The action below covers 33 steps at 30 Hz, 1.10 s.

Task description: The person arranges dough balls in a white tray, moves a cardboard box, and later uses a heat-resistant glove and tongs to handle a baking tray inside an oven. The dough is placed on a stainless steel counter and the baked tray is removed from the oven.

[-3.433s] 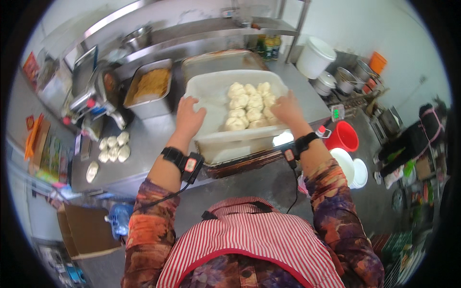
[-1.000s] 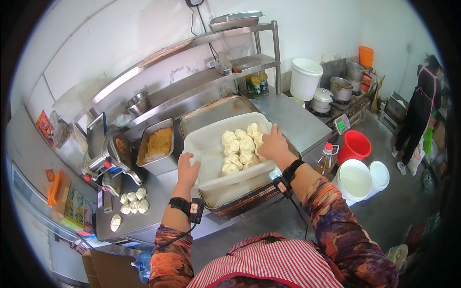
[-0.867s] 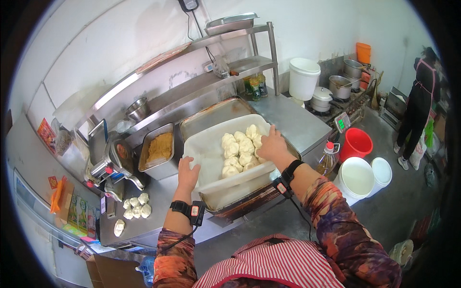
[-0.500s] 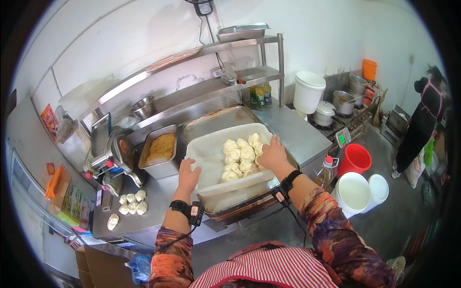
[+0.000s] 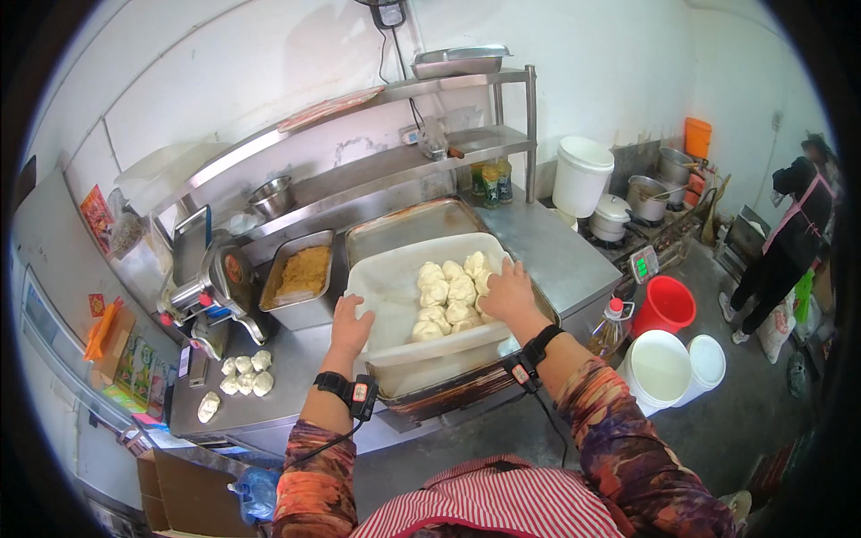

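Note:
A white, rectangular plastic tub rests on a dark-edged baking tray, tilting a little toward me. Several pale dough balls lie bunched in its right half. At the tub's left rim, my left hand is closed, thumb toward the inside. My right hand grasps the opposite rim close to the dough, its fingertips partly hidden. Both wrists wear black straps with small devices. More dough pieces sit on the steel table to the left.
Behind the tub lies another baking tray. A steel pan of brown filling and a metal machine stand left. To the right are a scale display, oil bottle, red bucket, white bucket and a person.
My hands and the tub have hardly moved. The person at the far right has turned and shifted, with both feet now showing. The whole view has swung slightly.

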Each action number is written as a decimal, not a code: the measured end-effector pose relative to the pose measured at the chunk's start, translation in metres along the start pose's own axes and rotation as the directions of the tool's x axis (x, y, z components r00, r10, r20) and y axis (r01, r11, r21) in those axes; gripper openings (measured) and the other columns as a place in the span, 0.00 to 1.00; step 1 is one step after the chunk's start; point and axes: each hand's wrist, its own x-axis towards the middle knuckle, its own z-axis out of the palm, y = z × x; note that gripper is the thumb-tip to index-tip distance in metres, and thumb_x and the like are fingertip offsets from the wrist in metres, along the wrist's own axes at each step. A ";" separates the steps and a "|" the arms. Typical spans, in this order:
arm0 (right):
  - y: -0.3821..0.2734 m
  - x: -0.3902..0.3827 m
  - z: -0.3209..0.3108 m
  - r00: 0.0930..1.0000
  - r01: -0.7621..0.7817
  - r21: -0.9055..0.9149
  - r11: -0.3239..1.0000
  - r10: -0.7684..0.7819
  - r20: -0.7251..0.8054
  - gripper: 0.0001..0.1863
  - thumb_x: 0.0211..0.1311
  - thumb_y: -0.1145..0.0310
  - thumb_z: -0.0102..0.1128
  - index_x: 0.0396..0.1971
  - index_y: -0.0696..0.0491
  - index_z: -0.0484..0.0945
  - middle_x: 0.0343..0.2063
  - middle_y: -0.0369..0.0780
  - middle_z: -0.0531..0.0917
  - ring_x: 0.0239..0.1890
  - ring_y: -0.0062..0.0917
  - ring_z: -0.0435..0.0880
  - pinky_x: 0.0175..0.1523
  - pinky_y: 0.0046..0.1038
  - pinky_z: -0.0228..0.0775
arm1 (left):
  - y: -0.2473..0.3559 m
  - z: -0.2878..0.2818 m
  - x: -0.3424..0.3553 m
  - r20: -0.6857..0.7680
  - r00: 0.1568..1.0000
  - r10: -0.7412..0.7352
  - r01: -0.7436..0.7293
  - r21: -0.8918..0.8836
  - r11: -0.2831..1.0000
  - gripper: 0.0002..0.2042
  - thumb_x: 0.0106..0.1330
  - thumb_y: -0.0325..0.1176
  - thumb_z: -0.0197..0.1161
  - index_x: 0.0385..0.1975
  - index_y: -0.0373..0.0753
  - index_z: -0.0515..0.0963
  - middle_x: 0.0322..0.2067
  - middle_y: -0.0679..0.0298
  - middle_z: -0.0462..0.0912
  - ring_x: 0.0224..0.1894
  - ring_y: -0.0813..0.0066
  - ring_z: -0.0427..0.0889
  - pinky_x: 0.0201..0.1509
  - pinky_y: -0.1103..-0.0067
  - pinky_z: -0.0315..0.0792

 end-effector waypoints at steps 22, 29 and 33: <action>0.006 0.004 0.017 0.989 0.050 -0.035 0.998 -0.054 -0.139 0.21 0.48 0.58 0.61 0.39 0.55 0.81 0.63 0.54 0.61 0.65 0.53 0.56 0.65 0.47 0.53 | -0.008 0.004 0.002 -0.016 1.000 0.024 -0.024 0.006 1.000 0.20 0.56 0.37 0.59 0.48 0.36 0.70 0.57 0.47 0.68 0.67 0.47 0.56 0.69 0.65 0.53; 0.007 0.003 0.015 0.991 0.049 -0.020 0.999 -0.051 -0.126 0.19 0.48 0.57 0.62 0.38 0.52 0.81 0.63 0.53 0.60 0.65 0.53 0.57 0.65 0.46 0.55 | -0.008 0.004 0.003 -0.009 1.000 -0.003 0.003 0.020 1.000 0.20 0.56 0.37 0.59 0.48 0.37 0.71 0.59 0.47 0.67 0.67 0.47 0.55 0.69 0.66 0.52; 0.007 0.003 0.015 0.992 0.040 0.013 0.999 -0.038 -0.123 0.20 0.48 0.56 0.62 0.39 0.52 0.82 0.63 0.53 0.60 0.65 0.53 0.57 0.65 0.46 0.54 | -0.007 0.004 0.002 -0.008 1.000 0.007 -0.006 0.015 1.000 0.20 0.56 0.37 0.60 0.48 0.37 0.71 0.59 0.47 0.67 0.68 0.48 0.55 0.69 0.66 0.52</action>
